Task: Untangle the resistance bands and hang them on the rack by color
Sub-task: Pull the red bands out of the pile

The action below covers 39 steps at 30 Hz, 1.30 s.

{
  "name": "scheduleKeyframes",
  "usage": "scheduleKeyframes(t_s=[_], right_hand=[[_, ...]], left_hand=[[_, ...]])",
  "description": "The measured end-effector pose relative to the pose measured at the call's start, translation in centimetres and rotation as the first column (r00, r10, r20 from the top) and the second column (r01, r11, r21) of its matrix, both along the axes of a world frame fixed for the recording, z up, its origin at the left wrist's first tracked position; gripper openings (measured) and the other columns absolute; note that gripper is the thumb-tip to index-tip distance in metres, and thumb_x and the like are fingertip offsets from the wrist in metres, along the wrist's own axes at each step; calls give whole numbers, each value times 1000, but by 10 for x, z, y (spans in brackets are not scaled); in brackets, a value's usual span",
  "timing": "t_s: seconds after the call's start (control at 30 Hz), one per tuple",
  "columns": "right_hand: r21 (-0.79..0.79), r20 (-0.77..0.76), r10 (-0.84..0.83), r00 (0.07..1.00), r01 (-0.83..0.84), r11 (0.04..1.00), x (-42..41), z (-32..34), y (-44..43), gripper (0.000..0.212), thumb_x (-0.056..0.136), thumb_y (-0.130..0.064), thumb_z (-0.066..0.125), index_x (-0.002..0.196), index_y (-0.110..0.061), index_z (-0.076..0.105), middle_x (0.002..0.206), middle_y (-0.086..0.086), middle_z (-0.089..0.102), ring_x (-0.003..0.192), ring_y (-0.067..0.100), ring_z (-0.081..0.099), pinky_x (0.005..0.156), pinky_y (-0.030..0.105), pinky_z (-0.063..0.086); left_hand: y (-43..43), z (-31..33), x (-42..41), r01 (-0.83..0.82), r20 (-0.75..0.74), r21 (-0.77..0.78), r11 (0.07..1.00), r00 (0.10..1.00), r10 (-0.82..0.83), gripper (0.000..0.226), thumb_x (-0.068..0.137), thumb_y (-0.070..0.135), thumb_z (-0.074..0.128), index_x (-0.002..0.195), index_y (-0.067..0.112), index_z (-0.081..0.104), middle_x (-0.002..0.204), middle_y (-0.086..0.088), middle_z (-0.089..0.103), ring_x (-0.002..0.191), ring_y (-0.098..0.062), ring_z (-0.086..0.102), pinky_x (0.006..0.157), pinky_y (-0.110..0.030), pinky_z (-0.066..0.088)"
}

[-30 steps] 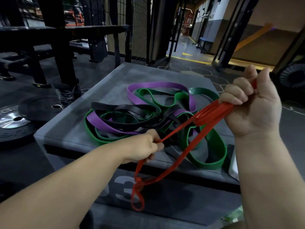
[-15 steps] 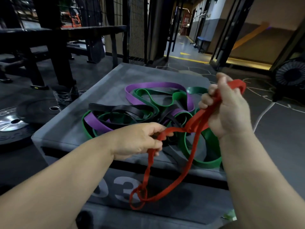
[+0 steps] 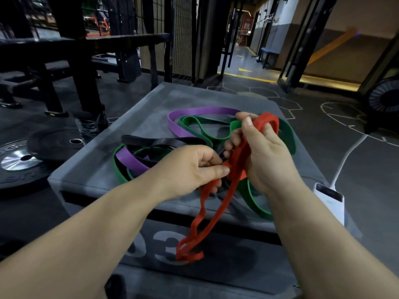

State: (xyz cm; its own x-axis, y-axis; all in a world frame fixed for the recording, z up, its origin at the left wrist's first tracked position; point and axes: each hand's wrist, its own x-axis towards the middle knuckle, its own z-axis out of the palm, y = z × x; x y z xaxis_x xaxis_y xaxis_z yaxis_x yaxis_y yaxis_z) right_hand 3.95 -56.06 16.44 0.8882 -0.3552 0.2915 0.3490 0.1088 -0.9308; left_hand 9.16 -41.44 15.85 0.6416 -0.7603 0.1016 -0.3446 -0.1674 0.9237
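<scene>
Grey plyo box (image 3: pixel 151 117) filled the middle of the view, a "03" printed on its front face. Weight plates (image 3: pixel 19 162) lay on the floor at 9 o'clock from the box. On the box top sat the tangle: a green band (image 3: pixel 287 134) spreading from centre out toward 3 o'clock, a purple band (image 3: pixel 203 110) arcing across 12 o'clock and showing again at 9 o'clock, and a black band (image 3: pixel 151 140) running across the left half between them, all overlapping (which strand passed under which could not be told near the hands). The red band (image 3: pixel 232 186) was lifted off the pile, held above the box's near edge, its upper loop at 1 o'clock and its lower end hanging toward 6 o'clock in front of the "03", bunched in a twist at the bottom. Right hand (image 3: pixel 265 156) had its fingers curled round the red band's upper loop, thumb up against it. Left hand (image 3: pixel 190 171) pinched one red strand between thumb and forefinger, just beside the right hand, other fingers curled under. A white power bank (image 3: pixel 329 197) lay at the box's 4 o'clock corner, a white cable leading off it across the floor.
</scene>
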Motion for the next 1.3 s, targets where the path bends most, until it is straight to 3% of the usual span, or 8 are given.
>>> scheduleKeyframes(t_s=[0.1, 0.27, 0.43, 0.67, 0.87, 0.97, 1.07, 1.3], right_hand=[[15, -75, 41, 996, -40, 999, 1, -5, 6, 16, 102, -27, 44, 110, -16, 52, 61, -6, 54, 66, 15, 63, 61, 32, 53], [-79, -155, -28, 988, 16, 997, 1, -8, 2, 18, 99, -33, 50, 107, -18, 53, 72, -3, 57, 72, 16, 65, 54, 32, 49], [-354, -271, -117, 955, 14, 935, 1, -14, -2, 57, 70, -74, 55, 100, -26, 59, 83, 0, 63, 79, 21, 60, 78, 49, 49], [-295, -299, -48, 953, -44, 954, -2, -10, 8, 33, 101, -38, 45, 102, -5, 53, 59, 2, 56, 51, 16, 48, 48, 27, 42], [-60, -270, 56, 961, -75, 995, -1, -7, 9, 27, 102, -33, 43, 91, -10, 52, 54, 3, 36, 46, 14, 29, 47, 27, 26], [19, -226, 14, 974, -10, 1000, 0, -3, 4, 27, 102, -32, 43, 85, -13, 54, 49, -1, 35, 44, 12, 30, 48, 27, 26], [78, -186, -2, 982, 17, 997, 0, 3, -3, 27, 101, -34, 45, 84, -14, 53, 50, -2, 35, 43, 11, 32, 46, 25, 30], [21, -359, 226, 905, -234, 972, -5, -1, -11, 53, 78, -65, 52, 98, -16, 44, 55, -1, 35, 45, 12, 31, 45, 24, 32]], left_hand=[[1, 0, 2, 7, -43, -3, 1000, 999, -7, 13, 90, 23, 63, 89, 10, 66, 67, 4, 68, 65, -12, 66, 70, -27, 57], [9, -3, 6, 220, -228, -22, 975, 949, -219, 28, 88, -5, 59, 109, 13, 63, 100, 8, 68, 96, -6, 64, 86, -24, 52], [6, 0, 8, 30, -212, -91, 995, 976, -49, 17, 94, 1, 54, 103, 8, 67, 89, -1, 68, 82, -10, 63, 79, -27, 53], [0, 7, 1, -108, -141, -111, 988, 986, 92, 20, 99, 19, 49, 83, 11, 58, 62, 4, 58, 56, -5, 51, 59, -18, 44], [1, 5, 6, -87, -482, -261, 961, 875, -51, 26, 89, 29, 64, 97, 14, 45, 64, 6, 52, 57, -6, 47, 67, -28, 47], [8, -3, 15, 122, -315, -46, 991, 940, -130, 41, 83, 10, 71, 113, 15, 43, 77, 4, 62, 71, -7, 59, 74, -33, 49], [13, -10, 21, 101, -48, 193, 976, 995, -93, 31, 86, 6, 69, 106, 19, 48, 88, 0, 62, 82, -12, 59, 82, -34, 51], [16, 7, 27, -110, -277, -325, 939, 961, 16, 14, 88, -2, 58, 93, 11, 56, 81, -3, 65, 64, -6, 60, 62, -22, 54]])
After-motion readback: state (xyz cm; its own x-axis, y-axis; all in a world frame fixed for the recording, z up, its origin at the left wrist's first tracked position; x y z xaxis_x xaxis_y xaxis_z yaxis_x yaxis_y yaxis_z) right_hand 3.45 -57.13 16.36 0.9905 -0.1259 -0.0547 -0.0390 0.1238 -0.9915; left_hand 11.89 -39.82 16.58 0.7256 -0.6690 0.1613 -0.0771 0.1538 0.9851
